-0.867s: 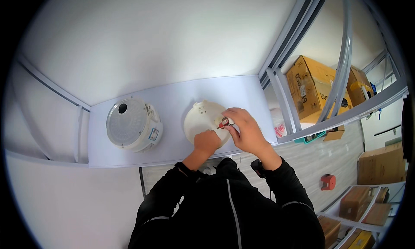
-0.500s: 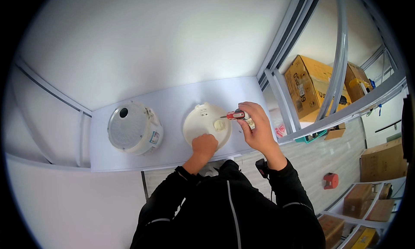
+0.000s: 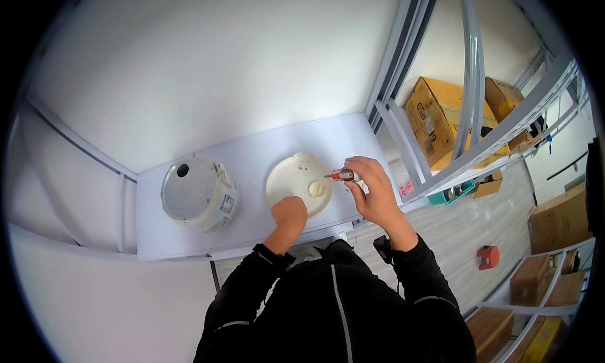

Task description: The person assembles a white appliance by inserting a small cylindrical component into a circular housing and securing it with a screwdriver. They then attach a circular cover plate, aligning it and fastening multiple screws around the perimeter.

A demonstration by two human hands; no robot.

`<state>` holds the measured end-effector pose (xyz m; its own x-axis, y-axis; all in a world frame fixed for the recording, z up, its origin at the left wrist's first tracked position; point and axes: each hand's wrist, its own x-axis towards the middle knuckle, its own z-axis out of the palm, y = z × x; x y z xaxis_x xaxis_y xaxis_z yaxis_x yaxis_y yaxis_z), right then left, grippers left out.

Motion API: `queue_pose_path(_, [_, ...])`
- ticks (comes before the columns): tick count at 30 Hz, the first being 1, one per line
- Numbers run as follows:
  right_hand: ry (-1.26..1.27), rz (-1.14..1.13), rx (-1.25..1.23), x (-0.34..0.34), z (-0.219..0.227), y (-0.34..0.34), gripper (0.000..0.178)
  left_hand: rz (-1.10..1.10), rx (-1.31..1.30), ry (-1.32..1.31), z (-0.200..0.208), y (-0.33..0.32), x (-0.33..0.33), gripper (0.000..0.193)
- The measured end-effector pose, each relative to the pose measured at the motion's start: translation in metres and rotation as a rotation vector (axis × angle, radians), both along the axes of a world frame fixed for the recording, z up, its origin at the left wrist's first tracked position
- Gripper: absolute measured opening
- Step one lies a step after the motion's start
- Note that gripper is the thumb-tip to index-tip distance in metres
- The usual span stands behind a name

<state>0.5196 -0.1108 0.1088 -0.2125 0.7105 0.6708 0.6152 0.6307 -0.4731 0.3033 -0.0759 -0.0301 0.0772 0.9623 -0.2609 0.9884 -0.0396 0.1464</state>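
Note:
A shallow round cream-white cover (image 3: 287,180) lies on the table with its hollow side up. Inside it, toward the right, sits a small round raised piece (image 3: 317,189). My left hand (image 3: 290,215) is closed in a fist over the cover's near-left rim; what its fingers hold, if anything, is hidden. Between the fingers of my right hand (image 3: 376,190) is a short red and grey screwdriver (image 3: 343,174). Its thin shaft points left, above the cover's right edge. Left of the cover stands a white cylindrical appliance body (image 3: 196,191), its dotted grey end with a dark round hole facing up.
The pale table (image 3: 252,152) meets a white wall behind. A grey metal frame (image 3: 403,133) rises at its right. Beyond are a large yellow-brown carton (image 3: 435,120), a teal bin (image 3: 452,193) and a red stool (image 3: 488,257) on the floor. Shelved boxes (image 3: 529,281) stand lower right.
The whole view has shifted slightly. My left hand sits a little farther left on the cover's rim. The screwdriver remains in my right hand, its shaft still pointing left.

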Motion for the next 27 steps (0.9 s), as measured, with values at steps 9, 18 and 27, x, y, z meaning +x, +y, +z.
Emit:
queue_pose_path(9, [-0.004, 0.076, 0.001, 0.009, 0.002, 0.006, 0.041, 0.096, 0.084, -0.076, 0.007, -0.009, -0.007, 0.023])
queue_pose_path(18, [0.013, 0.101, -0.017, 0.063, 0.002, 0.002, 0.038, 0.030, 0.299, -0.155, 0.007, -0.016, 0.063, 0.016])
queue_pose_path(27, [0.000, 0.123, -0.039, 0.136, -0.001, -0.007, 0.038, -0.079, 0.397, -0.091, -0.025, -0.013, 0.147, 0.006])
